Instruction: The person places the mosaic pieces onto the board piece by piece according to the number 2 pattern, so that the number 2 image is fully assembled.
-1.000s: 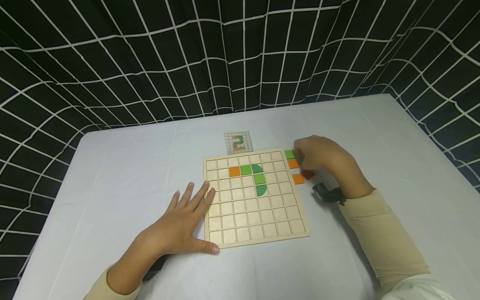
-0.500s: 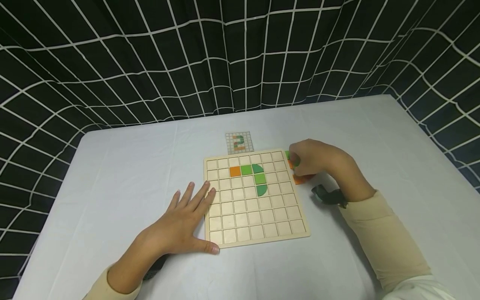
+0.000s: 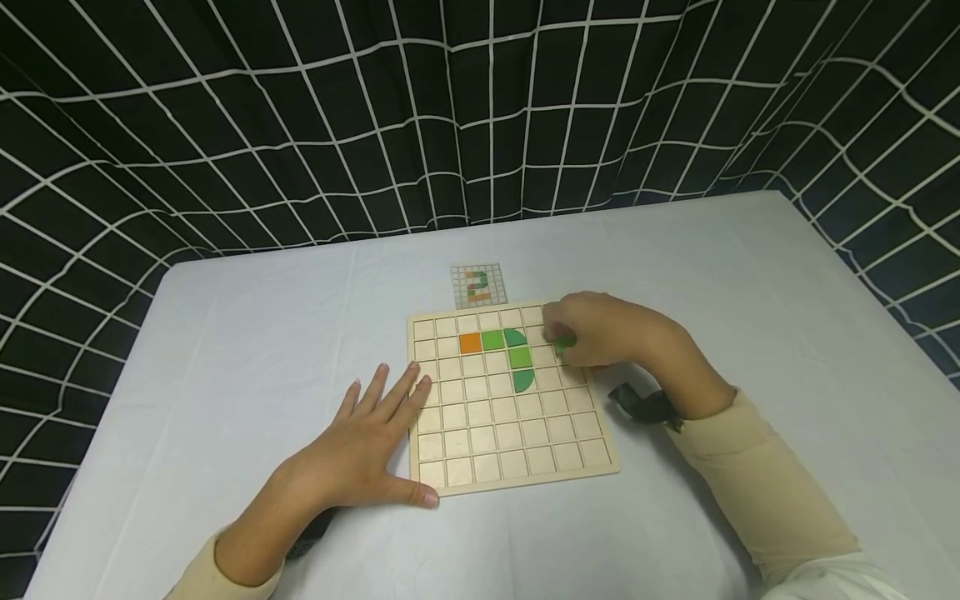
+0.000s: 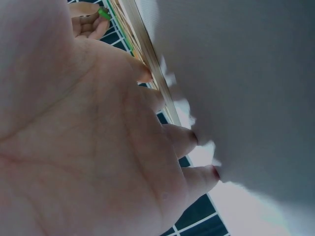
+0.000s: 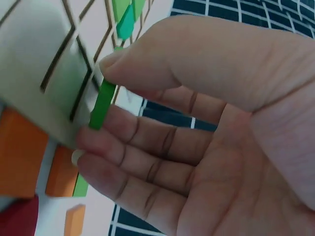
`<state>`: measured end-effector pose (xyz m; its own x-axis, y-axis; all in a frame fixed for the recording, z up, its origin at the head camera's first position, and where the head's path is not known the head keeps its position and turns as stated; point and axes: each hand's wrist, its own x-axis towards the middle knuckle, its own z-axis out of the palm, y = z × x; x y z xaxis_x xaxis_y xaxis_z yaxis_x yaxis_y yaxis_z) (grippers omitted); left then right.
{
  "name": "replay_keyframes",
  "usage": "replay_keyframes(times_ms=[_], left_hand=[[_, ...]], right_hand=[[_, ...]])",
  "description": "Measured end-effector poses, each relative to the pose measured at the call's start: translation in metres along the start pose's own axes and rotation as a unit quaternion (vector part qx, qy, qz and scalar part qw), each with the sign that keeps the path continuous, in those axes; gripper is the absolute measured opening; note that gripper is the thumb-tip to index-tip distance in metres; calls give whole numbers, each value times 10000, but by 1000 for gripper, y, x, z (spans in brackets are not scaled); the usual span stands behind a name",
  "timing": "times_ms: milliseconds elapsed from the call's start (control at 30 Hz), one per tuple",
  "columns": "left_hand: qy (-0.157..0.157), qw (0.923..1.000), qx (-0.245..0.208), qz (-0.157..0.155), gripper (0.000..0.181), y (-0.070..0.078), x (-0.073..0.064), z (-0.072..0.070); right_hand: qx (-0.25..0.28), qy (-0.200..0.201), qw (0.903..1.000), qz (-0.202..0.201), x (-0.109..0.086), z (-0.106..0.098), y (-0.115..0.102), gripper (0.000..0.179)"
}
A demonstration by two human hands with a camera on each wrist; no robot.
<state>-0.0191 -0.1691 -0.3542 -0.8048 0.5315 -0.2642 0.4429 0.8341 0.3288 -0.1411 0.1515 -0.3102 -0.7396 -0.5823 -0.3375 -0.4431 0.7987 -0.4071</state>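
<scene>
My right hand (image 3: 611, 329) pinches a green tile (image 5: 102, 105) between thumb and fingers over the right side of the wooden grid board (image 3: 487, 433). The tile's full outline is hidden by the fingers. With fingers spread, my left hand (image 3: 356, 458) rests at the board's left edge, fingertips and thumb touching the frame. On the board lie an orange square tile (image 3: 470, 342), a light green square (image 3: 492, 339), a dark green rounded tile (image 3: 515, 337), another light green square (image 3: 520, 357) and a second dark green rounded tile (image 3: 523, 381).
A small pattern card (image 3: 478, 286) lies behind the board. Beside the board in the right wrist view are orange tiles (image 5: 17, 152) and a red tile (image 5: 19, 219). A black gridded curtain (image 3: 487, 108) hangs behind the white table (image 3: 225, 350).
My right hand has picked up the green tile from beside the board and moved left with it, over the board's right columns. The left hand has stayed put.
</scene>
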Motion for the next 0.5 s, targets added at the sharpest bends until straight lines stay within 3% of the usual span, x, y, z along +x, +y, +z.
replay_keyframes(times_ms=[200,500], left_hand=[[-23,10000,55,-12,131,0,1,0],[5,10000,-8,36,129,1,-1,-1]], right_hand=[[-104,222,9975,-657,0,4,-9,20],[-204,295,9920,-1209,2,15,-24,17]])
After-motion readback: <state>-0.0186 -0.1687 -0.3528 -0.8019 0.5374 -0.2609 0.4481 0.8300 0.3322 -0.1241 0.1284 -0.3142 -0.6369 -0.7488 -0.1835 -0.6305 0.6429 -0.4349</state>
